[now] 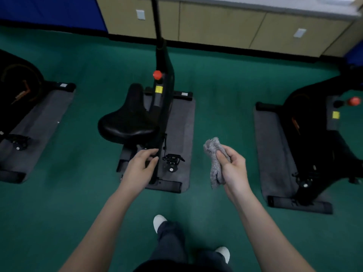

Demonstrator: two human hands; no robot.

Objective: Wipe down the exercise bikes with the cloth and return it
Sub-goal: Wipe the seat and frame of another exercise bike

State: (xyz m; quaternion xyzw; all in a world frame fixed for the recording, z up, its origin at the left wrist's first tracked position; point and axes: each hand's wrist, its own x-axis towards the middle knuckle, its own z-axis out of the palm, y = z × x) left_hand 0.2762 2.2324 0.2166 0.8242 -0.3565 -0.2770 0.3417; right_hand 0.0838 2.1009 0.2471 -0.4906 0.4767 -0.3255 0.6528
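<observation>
Fingers of the right hand pinch the cloth, a crumpled grey fuzzy wad at four o'clock from the middle bike. The left hand curves at its frame; I cannot tell if it grips. Wiping seems unfinished, and the cloth's return remains.

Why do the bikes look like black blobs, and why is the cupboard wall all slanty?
Head view: the room is dim, so the black middle bike and the left bike lose detail, with only a soft shine on the saddle. Head view: the wide lens tilts and bends the cupboards, which look blurry. Head view: the grey cloth in the right hand is clearest.
</observation>
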